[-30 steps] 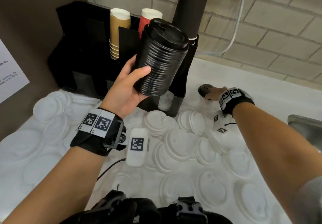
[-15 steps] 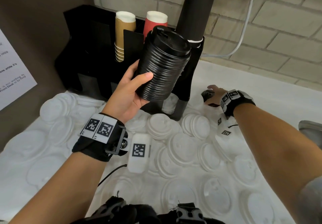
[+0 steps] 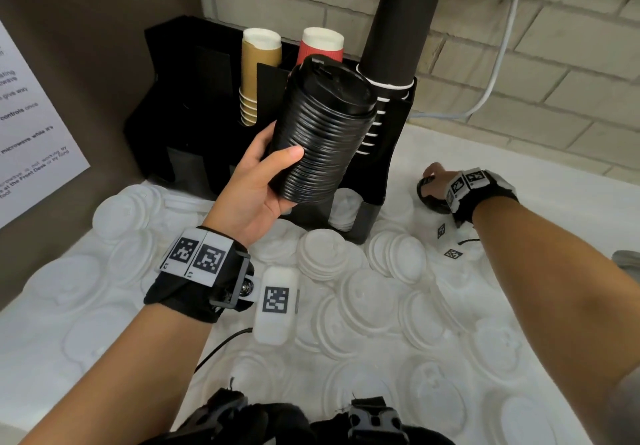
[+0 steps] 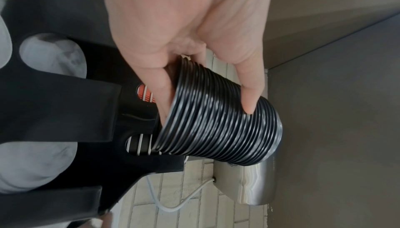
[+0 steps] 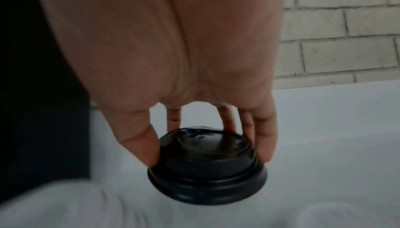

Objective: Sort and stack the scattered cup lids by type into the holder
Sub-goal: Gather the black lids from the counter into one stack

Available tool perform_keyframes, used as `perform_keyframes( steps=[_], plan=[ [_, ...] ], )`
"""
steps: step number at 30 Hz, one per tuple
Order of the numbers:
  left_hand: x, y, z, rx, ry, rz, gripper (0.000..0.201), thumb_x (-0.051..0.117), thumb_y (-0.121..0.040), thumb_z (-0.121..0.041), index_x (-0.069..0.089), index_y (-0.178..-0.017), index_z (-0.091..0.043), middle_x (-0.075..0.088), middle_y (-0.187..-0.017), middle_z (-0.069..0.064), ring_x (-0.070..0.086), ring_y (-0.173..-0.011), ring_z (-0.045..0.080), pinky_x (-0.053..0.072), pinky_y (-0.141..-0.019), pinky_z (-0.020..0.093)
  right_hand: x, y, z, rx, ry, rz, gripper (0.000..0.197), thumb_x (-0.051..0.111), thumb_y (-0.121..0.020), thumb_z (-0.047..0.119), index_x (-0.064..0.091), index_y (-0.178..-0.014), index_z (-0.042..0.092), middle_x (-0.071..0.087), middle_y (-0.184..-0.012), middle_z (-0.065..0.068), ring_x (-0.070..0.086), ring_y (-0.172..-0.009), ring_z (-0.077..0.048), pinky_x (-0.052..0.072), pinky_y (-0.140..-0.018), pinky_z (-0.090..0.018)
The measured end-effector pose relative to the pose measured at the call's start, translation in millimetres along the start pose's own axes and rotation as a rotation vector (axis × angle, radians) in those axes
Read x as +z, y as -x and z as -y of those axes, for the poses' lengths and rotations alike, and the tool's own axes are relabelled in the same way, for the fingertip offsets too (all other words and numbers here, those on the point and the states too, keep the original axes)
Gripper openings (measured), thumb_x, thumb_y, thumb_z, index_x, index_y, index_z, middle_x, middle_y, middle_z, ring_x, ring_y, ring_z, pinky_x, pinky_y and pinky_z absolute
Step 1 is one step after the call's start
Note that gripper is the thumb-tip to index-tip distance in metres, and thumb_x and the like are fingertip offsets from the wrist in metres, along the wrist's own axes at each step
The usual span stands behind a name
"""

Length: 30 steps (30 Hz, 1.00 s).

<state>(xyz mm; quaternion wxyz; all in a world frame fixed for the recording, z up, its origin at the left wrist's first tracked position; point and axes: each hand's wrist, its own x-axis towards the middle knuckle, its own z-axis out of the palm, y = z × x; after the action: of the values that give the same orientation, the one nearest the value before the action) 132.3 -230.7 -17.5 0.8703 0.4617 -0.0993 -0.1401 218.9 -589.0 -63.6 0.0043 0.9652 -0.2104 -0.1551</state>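
Nearest the camera, flat white round plastic lids lie scattered over the white counter in front of the black plastic cup holder. Up from them, the left hand grips a tall stack of ribbed black plastic lids, thumb across its side and fingers curled round it, the stack tilted and held in the air just in front of the holder. To the holder's right, the right hand pinches a single black domed lid by its rim, fingertips curled round it, low over the counter. In the holder stand brown paper cups and red paper cups.
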Motion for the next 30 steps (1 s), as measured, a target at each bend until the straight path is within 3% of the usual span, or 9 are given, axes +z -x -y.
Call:
perform_keyframes(
  steps=[2, 5, 7, 10, 13, 19, 24, 27, 30],
  plan=[
    [0, 2, 1, -0.001, 0.011, 0.001, 0.062, 0.063, -0.084, -0.019, 0.044, -0.142, -0.022, 0.065, -0.126, 0.003, 0.065, -0.113, 0.021, 0.057, -0.077, 0.036, -15, 14, -1, 0.074, -0.213, -0.099, 0.046, 0.044, -0.094, 0.042, 0.033, -0.134, 0.021, 0.049, -0.091, -0.012, 0.049, -0.073, -0.027, 0.038, -0.064, -0.035],
    [1, 7, 3, -0.005, 0.037, 0.027, 0.058, 0.062, -0.087, -0.017, 0.044, -0.143, -0.02, 0.065, -0.125, 0.003, 0.064, -0.114, 0.022, 0.057, -0.078, 0.037, -43, 45, 1, 0.073, -0.643, -0.126, 0.044, 0.05, -0.089, 0.046, 0.038, -0.125, 0.022, 0.049, -0.104, -0.014, 0.051, -0.091, -0.032, 0.042, -0.08, -0.041],
    [3, 13, 3, -0.005, 0.043, 0.046, 0.057, 0.061, -0.088, -0.015, 0.044, -0.142, -0.02, 0.065, -0.125, 0.004, 0.064, -0.114, 0.022, 0.057, -0.079, 0.037, -61, 78, 7, -0.012, -0.975, -0.136, 0.031, 0.054, -0.086, 0.042, 0.04, -0.108, 0.023, 0.05, -0.097, -0.012, 0.051, -0.092, -0.031, 0.044, -0.076, -0.042],
    [5, 23, 3, -0.012, 0.056, 0.076, 0.057, 0.061, -0.088, -0.015, 0.044, -0.142, -0.018, 0.065, -0.125, 0.005, 0.065, -0.113, 0.022, 0.056, -0.08, 0.037, -83, 136, 20, -0.113, -1.237, -0.225, 0.026, 0.051, -0.089, 0.037, 0.036, -0.11, 0.032, 0.054, -0.107, -0.003, 0.056, -0.094, -0.026, 0.049, -0.067, -0.037],
    [3, 34, 2, -0.029, 0.072, 0.094, 0.061, 0.062, -0.085, -0.015, 0.043, -0.143, -0.018, 0.064, -0.127, 0.006, 0.064, -0.115, 0.023, 0.056, -0.079, 0.036, -89, 196, 42, -0.346, -1.402, -0.349, 0.017, 0.051, -0.085, 0.038, 0.043, -0.1, 0.036, 0.062, -0.089, 0.006, 0.06, -0.076, -0.015, 0.048, -0.066, -0.032],
    [-12, 50, -2, -0.081, 0.061, 0.124, 0.068, 0.07, -0.076, -0.018, 0.046, -0.14, -0.019, 0.064, -0.126, 0.007, 0.065, -0.111, 0.023, 0.057, -0.075, 0.036, -66, 277, 99, -0.566, -1.36, -0.452, 0.026, 0.059, -0.072, 0.05, 0.056, -0.096, 0.04, 0.065, -0.086, 0.015, 0.059, -0.074, -0.003, 0.046, -0.068, -0.028],
    [-39, 62, -14, -0.094, 0.029, 0.141, 0.059, 0.066, -0.078, -0.016, 0.052, -0.134, -0.024, 0.067, -0.12, 0.001, 0.068, -0.104, 0.017, 0.058, -0.072, 0.033, -53, 302, 138, -0.577, -1.29, -0.601, 0.023, 0.065, -0.078, 0.034, 0.061, -0.1, 0.033, 0.062, -0.098, 0.022, 0.062, -0.088, -0.014, 0.049, -0.077, -0.028],
    [-53, 68, -21, -0.103, 0.003, 0.16, 0.055, 0.067, -0.076, -0.016, 0.056, -0.129, -0.029, 0.067, -0.119, -0.001, 0.067, -0.104, 0.016, 0.057, -0.072, 0.034, -51, 309, 160, -0.606, -1.223, -0.657, 0.025, 0.064, -0.078, 0.026, 0.064, -0.103, 0.032, 0.058, -0.117, 0.002, 0.06, -0.105, -0.016, 0.05, -0.09, -0.032],
    [-66, 71, -29, -0.121, -0.005, 0.167, 0.056, 0.069, -0.075, -0.016, 0.056, -0.128, -0.029, 0.066, -0.12, 0.0, 0.067, -0.104, 0.017, 0.057, -0.072, 0.033, -51, 316, 179, -0.629, -1.138, -0.689, 0.027, 0.066, -0.079, 0.02, 0.065, -0.103, 0.032, 0.053, -0.118, 0.005, 0.055, -0.111, -0.009, 0.048, -0.095, -0.029]
  ],
)
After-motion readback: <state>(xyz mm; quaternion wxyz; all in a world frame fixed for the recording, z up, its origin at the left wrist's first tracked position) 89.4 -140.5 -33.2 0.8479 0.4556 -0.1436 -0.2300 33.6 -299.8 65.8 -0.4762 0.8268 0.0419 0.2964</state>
